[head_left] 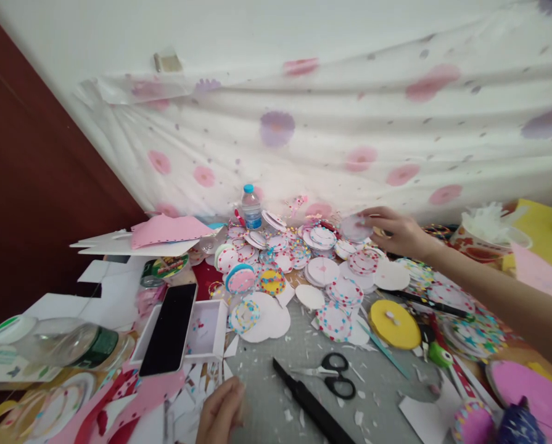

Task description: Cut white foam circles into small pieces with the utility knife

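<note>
My right hand point(393, 231) reaches to the back of the pile, its fingers closed on the edge of a pale round paper disc point(355, 229). Around it lie many white paper discs point(322, 271), some with rings of coloured dots. My left hand point(222, 410) rests low at the mat's near edge, fingers loosely curled together with nothing visible in them. To its right, on the grey cutting mat point(261, 376), are a black craft knife point(310, 404) and black-handled scissors point(333, 373).
A phone point(169, 330) lies across a white box point(206, 330). A small water bottle point(251, 208) stands behind the discs. A large clear bottle point(79, 345) lies at left. A yellow disc point(395, 324), tweezers-like blue strip point(384, 348) and paper cup point(483, 234) are at right.
</note>
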`<state>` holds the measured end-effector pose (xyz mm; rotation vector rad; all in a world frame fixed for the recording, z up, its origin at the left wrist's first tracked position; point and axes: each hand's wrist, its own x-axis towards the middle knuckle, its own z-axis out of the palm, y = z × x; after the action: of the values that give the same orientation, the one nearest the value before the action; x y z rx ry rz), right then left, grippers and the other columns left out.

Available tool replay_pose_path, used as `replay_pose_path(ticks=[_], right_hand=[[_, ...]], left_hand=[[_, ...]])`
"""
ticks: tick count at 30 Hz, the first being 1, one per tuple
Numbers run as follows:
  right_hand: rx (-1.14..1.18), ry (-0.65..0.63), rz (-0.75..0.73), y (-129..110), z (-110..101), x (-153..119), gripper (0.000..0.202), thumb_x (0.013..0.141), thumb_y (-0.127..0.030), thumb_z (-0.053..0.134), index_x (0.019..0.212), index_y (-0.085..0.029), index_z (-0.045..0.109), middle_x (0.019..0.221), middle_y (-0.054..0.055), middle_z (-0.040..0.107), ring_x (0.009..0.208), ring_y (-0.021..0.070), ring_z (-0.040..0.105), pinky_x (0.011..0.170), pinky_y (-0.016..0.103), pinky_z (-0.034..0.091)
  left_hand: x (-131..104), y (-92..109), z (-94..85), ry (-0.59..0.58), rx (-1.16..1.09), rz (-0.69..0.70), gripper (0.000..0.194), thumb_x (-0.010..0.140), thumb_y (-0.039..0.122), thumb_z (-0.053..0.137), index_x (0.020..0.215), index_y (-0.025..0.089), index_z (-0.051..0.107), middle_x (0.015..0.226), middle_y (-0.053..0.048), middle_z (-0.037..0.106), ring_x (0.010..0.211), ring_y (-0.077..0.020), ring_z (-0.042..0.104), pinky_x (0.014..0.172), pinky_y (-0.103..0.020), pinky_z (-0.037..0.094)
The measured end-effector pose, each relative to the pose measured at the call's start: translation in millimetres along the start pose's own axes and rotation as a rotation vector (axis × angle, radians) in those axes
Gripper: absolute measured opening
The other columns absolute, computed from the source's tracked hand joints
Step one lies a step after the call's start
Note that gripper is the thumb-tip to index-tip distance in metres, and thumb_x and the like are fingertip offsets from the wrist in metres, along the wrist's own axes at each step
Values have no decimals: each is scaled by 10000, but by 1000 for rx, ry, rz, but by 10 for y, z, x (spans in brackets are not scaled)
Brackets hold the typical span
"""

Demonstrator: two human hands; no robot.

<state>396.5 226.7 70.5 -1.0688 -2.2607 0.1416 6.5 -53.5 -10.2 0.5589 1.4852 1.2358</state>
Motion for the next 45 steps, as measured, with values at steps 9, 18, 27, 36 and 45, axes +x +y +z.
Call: replay_pose_path(ticks=[9,18,27,36,45], right_hand=[[42,-107,-170,-420,62,-291,145,854,-243,583,952,-251,690,1075,152,679,1045,285,615,919,437,467],[484,-361,-210,-1845,413,-445,127,959,-254,485,990,-229,605,837,73,685,734,173,644,648,263,504],[641,-246,13,-2357,403,-716,175,946,-256,483,1037,-340,606,990,84,662,898,240,636,739,372,539],[1004,27,639,-2587,588,-1341,317,906,-447,524,1214,-427,594,1282,17,604,1151,286,561,900,445,511],[1454,349,935,-3008,1069,-1605,287,887,-430,549,1163,-412,624,1335,-18,595,1237,254,532,956,465,505]], left_hand=[[43,-113,-46,-96,50,41,580,650,642,698,509,195,356,482,66,280,484,-89,268,499,-242,293],[-126,389,401,-296,165,518,775,712,413,745,1389,214,425,1463,-145,425,1335,-321,416,1098,-437,348],[-250,360,263,-200,331,598,354,797,199,663,1143,206,595,1131,-95,649,1089,-235,597,989,-375,436],[-408,291,-18,-291,217,527,69,843,212,595,801,183,640,794,-31,644,799,-167,601,784,-270,451],[-538,95,-116,-391,-148,251,238,780,396,692,787,173,612,692,-22,613,696,-153,545,696,-281,411]])
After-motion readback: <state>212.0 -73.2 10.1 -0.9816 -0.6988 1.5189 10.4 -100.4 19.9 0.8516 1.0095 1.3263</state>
